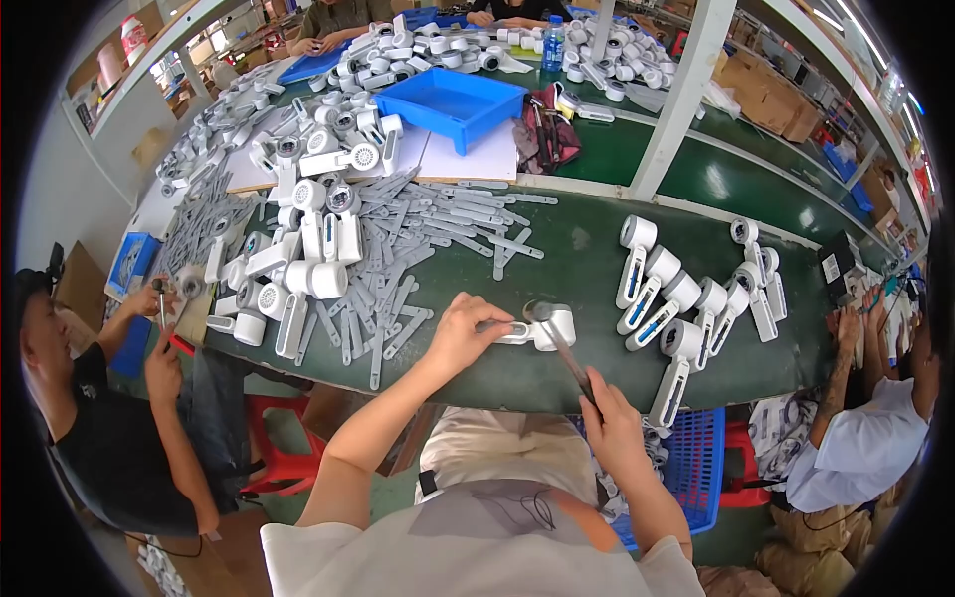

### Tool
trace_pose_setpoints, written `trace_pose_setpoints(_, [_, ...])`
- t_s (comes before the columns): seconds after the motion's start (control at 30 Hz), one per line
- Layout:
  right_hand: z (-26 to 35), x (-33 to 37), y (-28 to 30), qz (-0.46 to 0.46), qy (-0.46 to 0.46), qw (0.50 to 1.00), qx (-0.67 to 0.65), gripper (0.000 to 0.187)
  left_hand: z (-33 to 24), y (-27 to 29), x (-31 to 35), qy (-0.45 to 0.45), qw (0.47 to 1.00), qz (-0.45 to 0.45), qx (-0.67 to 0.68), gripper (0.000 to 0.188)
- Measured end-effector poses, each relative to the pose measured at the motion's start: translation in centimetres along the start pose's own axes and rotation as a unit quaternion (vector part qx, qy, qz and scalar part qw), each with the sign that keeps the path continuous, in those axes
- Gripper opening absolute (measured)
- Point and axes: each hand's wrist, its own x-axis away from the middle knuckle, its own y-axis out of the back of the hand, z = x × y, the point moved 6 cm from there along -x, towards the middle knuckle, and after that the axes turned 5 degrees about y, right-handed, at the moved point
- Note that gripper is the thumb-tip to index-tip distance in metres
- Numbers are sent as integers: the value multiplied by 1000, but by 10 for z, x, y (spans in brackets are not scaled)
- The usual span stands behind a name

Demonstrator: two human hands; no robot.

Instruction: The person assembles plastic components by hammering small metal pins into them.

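In front of me on the green bench lies a white handheld fan (560,328), its round head to the right and its short handle pointing left. My left hand (465,336) pinches the handle end with thumb and fingers. A hammer (569,360) is gripped by its dark handle in my right hand (611,426). Its metal head is over the fan, where the handle meets the round head; whether it touches cannot be made out. To the right, several similar fans (680,339) lie with slotted handles toward me, blue parts showing in some slots.
Grey flat plastic strips (398,224) and white fans (316,279) are heaped on the left. A blue tray (453,104) stands behind them, near a metal post (686,90). A blue basket (696,468) sits below the bench edge. Co-workers sit at both sides and across.
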Motion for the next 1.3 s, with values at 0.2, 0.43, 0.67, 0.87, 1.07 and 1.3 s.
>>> trace_pose_setpoints(0.2, [-9,-7,4,4,31,999,40,43,-7,-8,12,-35,998,-24,-47,29])
trace_pose_setpoints(0.43, [-5,2,9,-26,31,999,-13,43,1,20,25,-49,996,21,-69,36])
trace_pose_setpoints(0.67, [19,7,9,-88,97,991,-25,45,-16,0,38,-101,992,-32,-68,29])
trace_pose_setpoints(0.87, [16,15,8,-4,54,998,-25,44,-18,-3,42,-109,991,-55,-55,26])
trace_pose_setpoints(1.07, [2,19,-10,52,36,997,45,44,-15,-4,41,-104,991,-52,-63,26])
trace_pose_setpoints(1.3, [-1,17,-17,98,-21,995,9,39,-12,-4,46,-79,994,-75,-28,30])
